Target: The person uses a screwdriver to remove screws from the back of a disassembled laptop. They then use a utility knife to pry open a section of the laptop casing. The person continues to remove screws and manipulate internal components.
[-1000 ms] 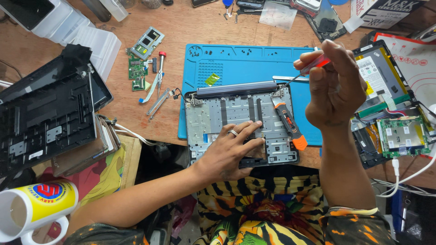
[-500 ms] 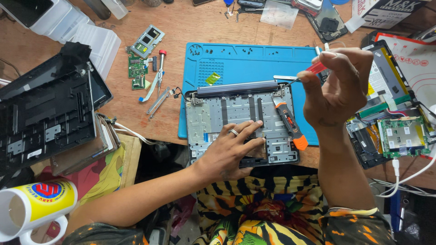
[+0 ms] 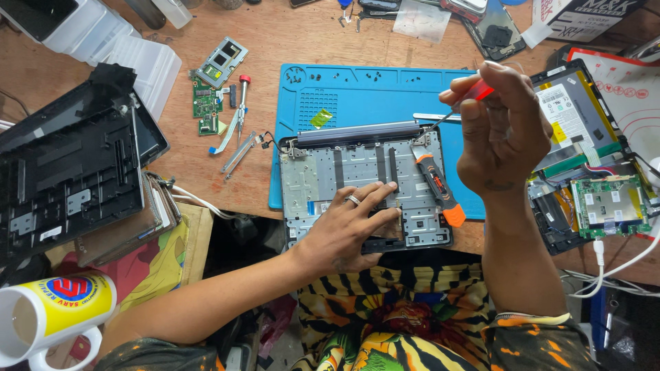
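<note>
Fingers [image 3: 375,196] of left hand [image 3: 347,230] spread flat on grey laptop chassis [image 3: 364,189]; right hand [image 3: 502,134] fingers pinching red-handled screwdriver [image 3: 460,103] — tip at chassis hinge corner — blue mat [image 3: 371,96] on tabletop [image 3: 275,41].

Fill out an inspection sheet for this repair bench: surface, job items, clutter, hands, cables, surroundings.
Surface: brown wooden bench with a blue silicone work mat on it.
Job's things: grey opened laptop chassis lies partly on the mat; red-handled screwdriver has its tip at the chassis's upper right corner.
Clutter: orange-and-black tool on the chassis; green circuit boards left of the mat; black plastic laptop cover far left; opened tablet at right.
Hands: left hand flat on the chassis; right hand grips the screwdriver.
Cables: white cable lower right.
Surroundings: yellow-and-white mug lower left; patterned cloth on the lap.
</note>
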